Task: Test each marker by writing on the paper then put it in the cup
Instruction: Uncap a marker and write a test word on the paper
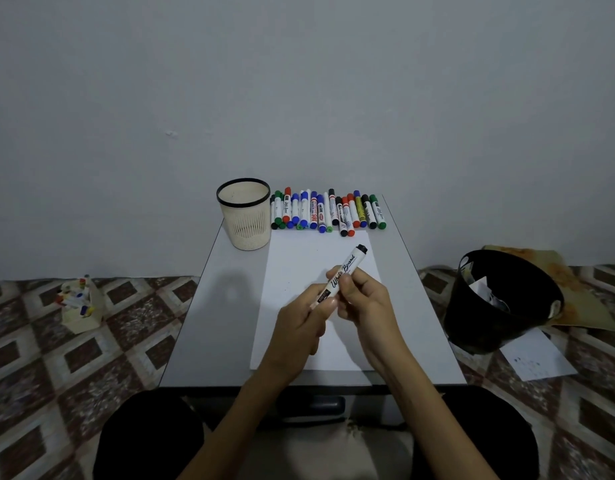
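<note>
The grey tabletop (209, 306) carries a white sheet of paper (299, 265) at centre, a cream cup (244, 216) with a black rim standing upright at the far left corner, and a row of capped markers (328, 211) lying side by side along the far edge, just beyond the paper. Above the paper, the left hand (299, 327) and right hand (363, 299) both have a closed grip on one white-barrelled marker (344, 271). It is held tilted, black end up and away, clear of the sheet.
</note>
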Motion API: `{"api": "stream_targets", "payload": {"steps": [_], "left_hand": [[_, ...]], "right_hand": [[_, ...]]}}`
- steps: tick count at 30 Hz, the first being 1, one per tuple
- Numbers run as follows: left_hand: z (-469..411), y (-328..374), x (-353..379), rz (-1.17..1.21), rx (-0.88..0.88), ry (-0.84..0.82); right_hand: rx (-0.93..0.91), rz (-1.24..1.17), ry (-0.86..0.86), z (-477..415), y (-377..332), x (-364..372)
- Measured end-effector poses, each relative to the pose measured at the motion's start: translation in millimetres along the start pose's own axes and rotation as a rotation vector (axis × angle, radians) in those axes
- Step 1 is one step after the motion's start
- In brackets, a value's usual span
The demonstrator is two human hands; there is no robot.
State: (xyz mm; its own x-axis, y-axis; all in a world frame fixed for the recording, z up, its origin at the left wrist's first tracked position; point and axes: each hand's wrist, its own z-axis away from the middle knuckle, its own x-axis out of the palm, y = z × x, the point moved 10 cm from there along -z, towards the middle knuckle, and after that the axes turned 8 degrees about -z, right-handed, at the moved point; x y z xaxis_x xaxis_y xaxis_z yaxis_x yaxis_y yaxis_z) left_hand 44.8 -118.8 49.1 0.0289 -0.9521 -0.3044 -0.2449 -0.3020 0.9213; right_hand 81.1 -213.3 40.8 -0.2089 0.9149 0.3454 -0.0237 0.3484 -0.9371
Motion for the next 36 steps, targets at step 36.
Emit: {"api": "stream_targets", "payload": {"steps": [36], "left_hand": [[-9, -11, -72, -0.233, 0.156, 0.205]], "right_hand": [[-0.705, 1.347, -0.174, 1, -31, 26]]}}
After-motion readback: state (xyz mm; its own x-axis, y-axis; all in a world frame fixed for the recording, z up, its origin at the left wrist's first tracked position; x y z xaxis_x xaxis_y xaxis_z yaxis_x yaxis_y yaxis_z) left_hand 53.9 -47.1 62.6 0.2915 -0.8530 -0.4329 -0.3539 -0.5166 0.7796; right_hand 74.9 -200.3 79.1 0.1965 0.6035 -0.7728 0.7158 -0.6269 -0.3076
